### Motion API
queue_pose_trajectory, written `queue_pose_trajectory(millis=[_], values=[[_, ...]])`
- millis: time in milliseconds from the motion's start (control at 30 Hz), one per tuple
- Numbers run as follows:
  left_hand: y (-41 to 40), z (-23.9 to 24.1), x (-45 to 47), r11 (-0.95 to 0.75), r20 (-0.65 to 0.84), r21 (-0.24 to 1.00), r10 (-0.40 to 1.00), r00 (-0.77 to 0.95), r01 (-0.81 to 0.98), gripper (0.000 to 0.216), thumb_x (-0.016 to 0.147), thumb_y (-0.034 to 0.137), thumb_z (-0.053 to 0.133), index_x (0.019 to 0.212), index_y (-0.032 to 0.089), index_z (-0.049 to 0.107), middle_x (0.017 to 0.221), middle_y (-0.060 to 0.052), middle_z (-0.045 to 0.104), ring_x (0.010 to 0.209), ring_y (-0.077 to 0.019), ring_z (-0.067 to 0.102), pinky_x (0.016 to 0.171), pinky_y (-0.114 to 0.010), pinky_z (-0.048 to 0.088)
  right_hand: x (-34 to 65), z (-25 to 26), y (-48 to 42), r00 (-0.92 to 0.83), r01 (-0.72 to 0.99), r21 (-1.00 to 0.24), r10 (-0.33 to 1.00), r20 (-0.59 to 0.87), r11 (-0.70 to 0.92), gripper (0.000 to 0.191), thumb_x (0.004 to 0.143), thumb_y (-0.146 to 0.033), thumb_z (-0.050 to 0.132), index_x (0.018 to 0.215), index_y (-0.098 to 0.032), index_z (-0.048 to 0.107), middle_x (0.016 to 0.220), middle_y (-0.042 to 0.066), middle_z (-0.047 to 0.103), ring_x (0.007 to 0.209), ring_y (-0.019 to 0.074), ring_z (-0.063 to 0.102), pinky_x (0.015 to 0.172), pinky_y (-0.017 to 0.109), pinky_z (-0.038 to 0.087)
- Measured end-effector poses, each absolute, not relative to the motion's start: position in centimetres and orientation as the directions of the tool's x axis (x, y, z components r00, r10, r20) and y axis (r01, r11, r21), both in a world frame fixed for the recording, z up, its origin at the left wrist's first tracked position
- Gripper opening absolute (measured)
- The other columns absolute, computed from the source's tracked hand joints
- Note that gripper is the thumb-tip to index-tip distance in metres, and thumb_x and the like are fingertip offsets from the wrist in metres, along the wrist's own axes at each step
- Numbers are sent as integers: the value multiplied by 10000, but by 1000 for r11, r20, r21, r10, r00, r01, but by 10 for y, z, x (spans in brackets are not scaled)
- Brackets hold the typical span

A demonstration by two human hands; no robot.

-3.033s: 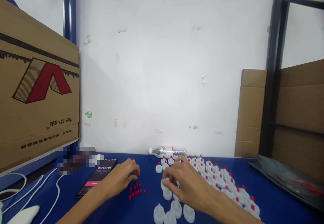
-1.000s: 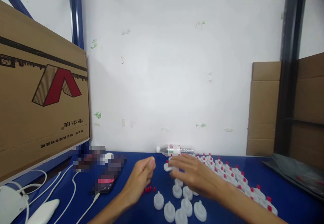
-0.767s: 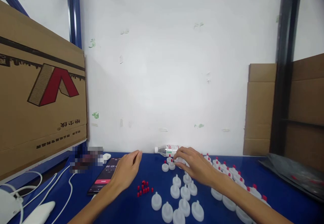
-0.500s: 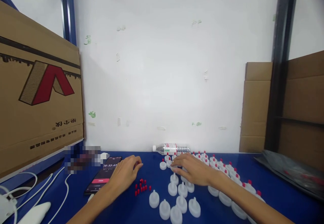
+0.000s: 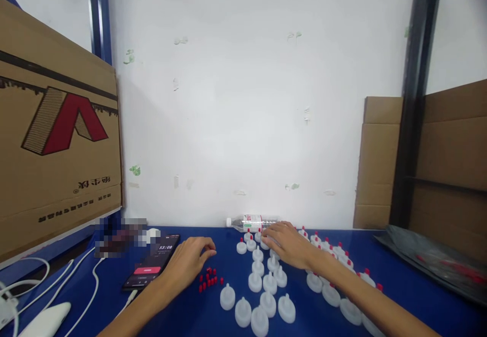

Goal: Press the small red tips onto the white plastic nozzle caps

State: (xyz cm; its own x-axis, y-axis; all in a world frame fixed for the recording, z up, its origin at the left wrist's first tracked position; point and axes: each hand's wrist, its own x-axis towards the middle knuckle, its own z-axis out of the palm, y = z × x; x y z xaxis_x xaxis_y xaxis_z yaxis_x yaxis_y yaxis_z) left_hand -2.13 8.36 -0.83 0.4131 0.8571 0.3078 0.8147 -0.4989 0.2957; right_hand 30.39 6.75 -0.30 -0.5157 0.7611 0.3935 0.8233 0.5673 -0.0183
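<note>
My left hand (image 5: 192,257) hovers just behind a small cluster of red tip caps (image 5: 208,278). Its fingers are curled and the thumb is close to them; whatever they may hold is hidden. Stretched over the far part of a group of translucent white nozzle lids is my right hand (image 5: 291,245), its fingers bent downward and apart from the thumb, with nothing visible between them. Several bare nozzle lids (image 5: 259,321) stand nozzle-up in front of it. White lids with red tips (image 5: 241,246) stand near its fingertips, and more red-tipped lids (image 5: 338,249) spread beyond the right forearm.
A clear plastic bottle (image 5: 251,223) lies against the white wall. At left are a phone (image 5: 152,263) showing a timer, white cables (image 5: 95,281) and a large cardboard box (image 5: 61,124). A grey plastic bag (image 5: 429,258) lies on the blue table's right side.
My right hand has shifted slightly back toward the wall, showing more of the bare lids. My left hand has barely moved, its fingertips slightly lower. The view has shifted a little.
</note>
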Motion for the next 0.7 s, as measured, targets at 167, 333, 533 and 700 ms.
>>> queue_pose_trajectory(millis=[167,333,533,700], values=[[80,-13,-21,-543,305,282,832,463,791,215,981,225,528,1020,241,739,1059,-46,737,1074,-236,638,907,-311,453,302,-10,68,-541,810,-24,762,355,587,448,1101,-368,277,903,-229,653,950,46,730,1033,256,638,982,463,387],[80,-18,-22,-543,276,301,837,473,784,210,965,207,538,1046,242,729,1053,-54,719,987,-226,665,868,-320,478,298,2,63,-417,853,-106,788,453,512,368,1087,-371,334,997,-205,649,995,81,699,967,246,650,915,410,434],[77,-13,-22,-572,286,301,817,500,763,183,959,228,541,938,236,722,974,-50,719,987,-258,642,854,-348,458,282,20,43,-425,812,-154,751,505,562,130,1067,-322,459,1114,-259,562,1102,21,672,906,174,658,784,289,480],[67,1,-13,-592,364,324,798,481,738,312,1042,297,401,966,205,689,985,-79,696,1015,-279,598,886,-392,423,256,18,24,-567,750,-40,673,475,660,195,995,-225,614,1175,-236,542,1073,38,707,995,229,672,845,327,469]])
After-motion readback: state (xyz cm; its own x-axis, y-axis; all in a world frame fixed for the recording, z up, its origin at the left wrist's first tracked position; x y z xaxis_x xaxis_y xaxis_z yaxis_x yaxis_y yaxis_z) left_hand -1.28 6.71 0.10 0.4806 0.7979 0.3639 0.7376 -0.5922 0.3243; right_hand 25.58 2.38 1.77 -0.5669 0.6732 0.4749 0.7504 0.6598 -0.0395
